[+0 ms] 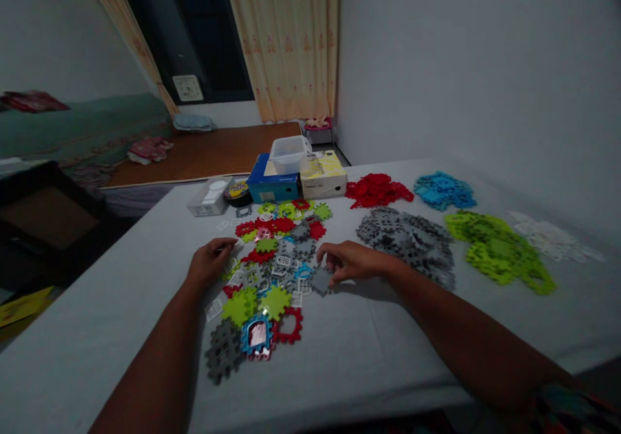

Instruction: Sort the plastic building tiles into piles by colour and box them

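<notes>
A mixed heap of toothed plastic building tiles (272,253) in red, green, grey, blue and white lies in the middle of the white-covered table (121,317). My left hand (209,261) rests at the heap's left edge, fingers curled on a small white piece (231,248). My right hand (350,260) lies at the heap's right edge, fingers pinching a grey tile (321,280). Nearer to me lie two green tiles (257,303), a grey tile (223,351), a blue frame (257,336) and a red frame (290,327).
Sorted piles lie to the right: red (377,189), blue (444,190), grey (412,237), green (499,249), white (553,237). At the far edge stand a blue box (272,185), a clear tub (290,152), a yellow-white box (324,174) and a clear container (208,199).
</notes>
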The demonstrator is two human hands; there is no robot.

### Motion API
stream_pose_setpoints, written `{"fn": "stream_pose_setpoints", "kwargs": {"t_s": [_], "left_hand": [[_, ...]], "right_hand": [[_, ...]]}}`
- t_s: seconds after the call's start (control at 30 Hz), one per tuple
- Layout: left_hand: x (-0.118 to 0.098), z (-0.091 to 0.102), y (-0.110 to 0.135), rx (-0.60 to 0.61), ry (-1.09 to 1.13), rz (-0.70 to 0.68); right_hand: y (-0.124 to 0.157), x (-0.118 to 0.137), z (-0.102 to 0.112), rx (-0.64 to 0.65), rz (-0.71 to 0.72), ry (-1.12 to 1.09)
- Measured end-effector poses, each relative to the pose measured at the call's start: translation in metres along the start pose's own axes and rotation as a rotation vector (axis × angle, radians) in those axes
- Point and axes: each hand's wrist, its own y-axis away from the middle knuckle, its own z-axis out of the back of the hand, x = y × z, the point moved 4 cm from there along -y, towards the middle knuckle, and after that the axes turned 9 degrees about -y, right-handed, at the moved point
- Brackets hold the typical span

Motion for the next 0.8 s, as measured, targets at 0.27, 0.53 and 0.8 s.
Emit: {"fn": "stream_pose_setpoints", "kwargs": {"t_s": [0.27,0.53,0.8], "left_hand": [[0.006,-0.001,-0.003,0.013,-0.013,0.009],[0.001,0.001,-0.001,0.003,-0.024,0.003],[0.001,0.001,-0.001,0.007,-0.031,0.001]], "right_hand": [[0.023,-0.011,0.069,-0.467,0.051,0.039],[0.088,-0.057,0.144,-0.645,-0.23,0.248],[0.095,-0.055,0.149,-0.699,-0.359,0.389]]}}
